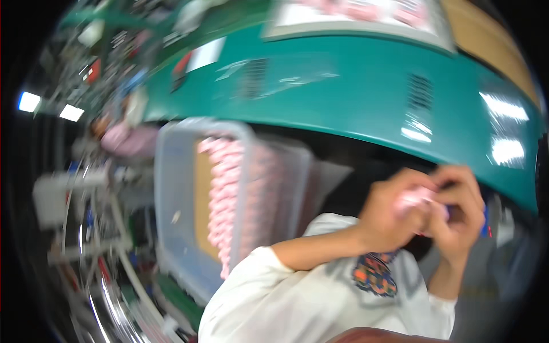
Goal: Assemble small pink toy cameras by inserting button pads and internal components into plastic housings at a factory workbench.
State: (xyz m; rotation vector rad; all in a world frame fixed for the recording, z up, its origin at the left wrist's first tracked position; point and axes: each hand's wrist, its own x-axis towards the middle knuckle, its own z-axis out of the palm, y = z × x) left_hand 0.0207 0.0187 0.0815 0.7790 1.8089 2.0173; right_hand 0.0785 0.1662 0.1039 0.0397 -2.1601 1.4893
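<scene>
In front of my chest, over the lap, both hands come together around a small, shiny pink piece [413, 199]. Blur hides what kind of thing it is. My left hand [384, 212] is closed on it, its fingers curled about the piece. Fingers of my right hand [462, 208] are bent and pinch at the right side of the same piece. At my left, a translucent plastic bin [171, 188] holds several tight rows of similar pink pieces [224, 194] next to a tan board [203, 208].
A green worktable [354, 86] curves across ahead of me. On it sit a pale tray [366, 33] with pink pieces, a white sheet [206, 54] and a dark-and-red object [181, 71]. Another person [128, 137] in pink is at the far left, near metal frames.
</scene>
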